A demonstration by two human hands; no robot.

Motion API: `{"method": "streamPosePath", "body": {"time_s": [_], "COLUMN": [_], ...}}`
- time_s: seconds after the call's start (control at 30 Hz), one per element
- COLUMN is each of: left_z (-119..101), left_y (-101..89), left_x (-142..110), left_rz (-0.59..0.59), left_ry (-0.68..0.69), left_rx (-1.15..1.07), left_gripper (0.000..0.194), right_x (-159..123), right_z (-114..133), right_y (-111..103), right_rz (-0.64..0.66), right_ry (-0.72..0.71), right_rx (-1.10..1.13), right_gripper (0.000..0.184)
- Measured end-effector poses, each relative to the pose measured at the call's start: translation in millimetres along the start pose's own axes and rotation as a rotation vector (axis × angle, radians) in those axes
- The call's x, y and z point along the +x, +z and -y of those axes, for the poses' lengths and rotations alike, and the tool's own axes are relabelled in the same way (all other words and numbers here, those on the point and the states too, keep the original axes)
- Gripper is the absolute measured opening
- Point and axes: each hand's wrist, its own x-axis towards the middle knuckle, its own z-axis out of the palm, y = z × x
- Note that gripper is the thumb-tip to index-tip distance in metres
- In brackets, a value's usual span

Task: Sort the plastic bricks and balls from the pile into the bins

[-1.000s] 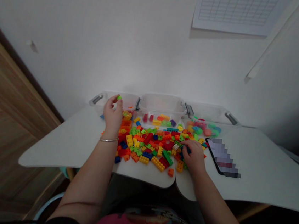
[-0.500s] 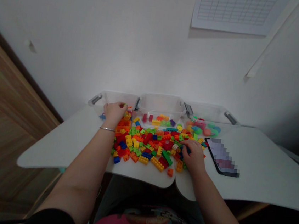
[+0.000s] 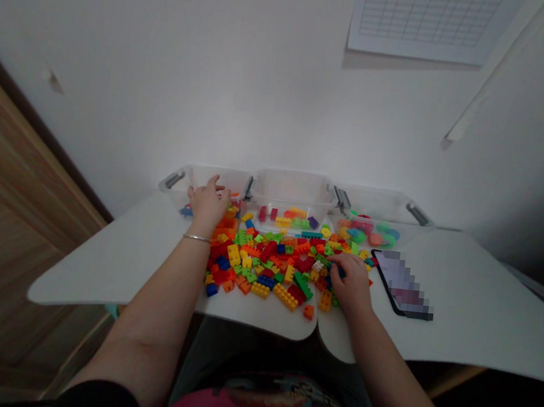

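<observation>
My left hand [image 3: 208, 204] reaches over the left clear bin [image 3: 189, 172], fingers spread and holding nothing. Colourful pieces lie in that bin, partly hidden behind the hand. On the white table, a wide heap of toy building bricks [image 3: 267, 251] spreads in red, orange, yellow, green and blue. At the heap's right side rests my right hand [image 3: 352, 283], thumb and forefinger apart above a dark blue brick [image 3: 341, 271]. Its other fingers are bent over the bricks and partly hidden.
A middle clear bin [image 3: 296, 186] holds several bricks, and a right clear bin [image 3: 374, 198] holds rounded coloured pieces. To the right of the heap lies a phone [image 3: 397, 281]. Behind the bins rises a white wall [image 3: 265, 86] with a gridded paper [image 3: 425, 19].
My left hand has opened over the left bin, and the small yellow-green piece at its fingertips has been let go. My right hand stays nearly still.
</observation>
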Motion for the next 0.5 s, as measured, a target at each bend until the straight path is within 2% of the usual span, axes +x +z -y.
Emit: {"method": "streamPosePath", "body": {"time_s": [0.1,0.2,0.33,0.5], "left_z": [-10.3,-29.2,-56.5,-78.7], "left_y": [-6.0,-11.0,-9.6,2.5], "left_x": [-14.7,-40.4,-80.4,-119.8], "left_rz": [-0.035,-0.052,0.108,0.355], "left_ry": [0.061,0.205,0.381,0.541], "left_rx": [0.013,0.007,-0.089,-0.187], "left_gripper": [0.057,0.049,0.026,0.019], "right_x": [-0.5,-0.8,0.0,0.9], "right_z": [-1.2,-1.3,2.7,7.4], "right_y": [0.7,0.9,-0.1,-1.2], "right_rz": [-0.005,-0.010,0.034,0.077], "right_ry": [-0.003,-0.020,-0.120,-0.155], "right_rx": [0.003,0.037,0.102,0.127], "right_gripper": [0.019,0.017,0.013,0.012]}}
